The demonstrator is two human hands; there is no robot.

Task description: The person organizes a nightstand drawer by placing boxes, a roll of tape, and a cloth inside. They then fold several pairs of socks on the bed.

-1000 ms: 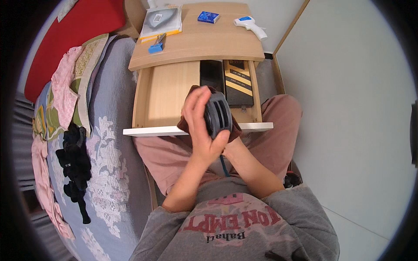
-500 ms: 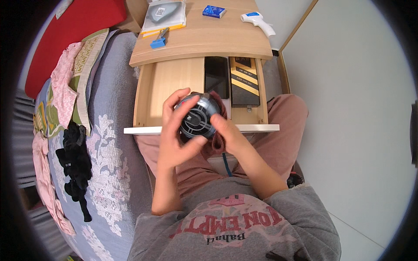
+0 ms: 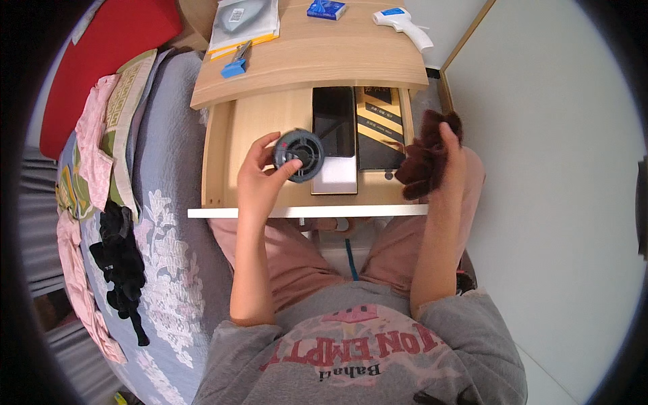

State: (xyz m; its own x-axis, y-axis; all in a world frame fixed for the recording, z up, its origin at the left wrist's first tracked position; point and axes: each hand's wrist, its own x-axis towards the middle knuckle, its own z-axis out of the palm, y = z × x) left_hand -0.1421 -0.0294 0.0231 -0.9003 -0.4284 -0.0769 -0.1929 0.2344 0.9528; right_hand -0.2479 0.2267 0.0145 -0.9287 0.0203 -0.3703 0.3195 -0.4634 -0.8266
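Over the open drawer, my left hand grips a round dark grey object with a ringed, spoked pattern on its upper face. Its thumb lies across that face and the fingers wrap the left side. Off to the right, beyond the drawer's side, my right hand holds a bunched dark maroon cloth, thumb pressed against it. Inside the drawer lie a black flat device with a glossy surface, a silvery white flat item and a black box with yellow stripes.
On the wooden cabinet top are a clear pouch, a blue-ended clip, a small blue box and a white infrared thermometer. A bed with clothes stands left; a white panel rises right.
My hands have moved apart. The cloth has come away from the round object and gone right in my right hand, while the object stays in my left, uncovering the silvery item.
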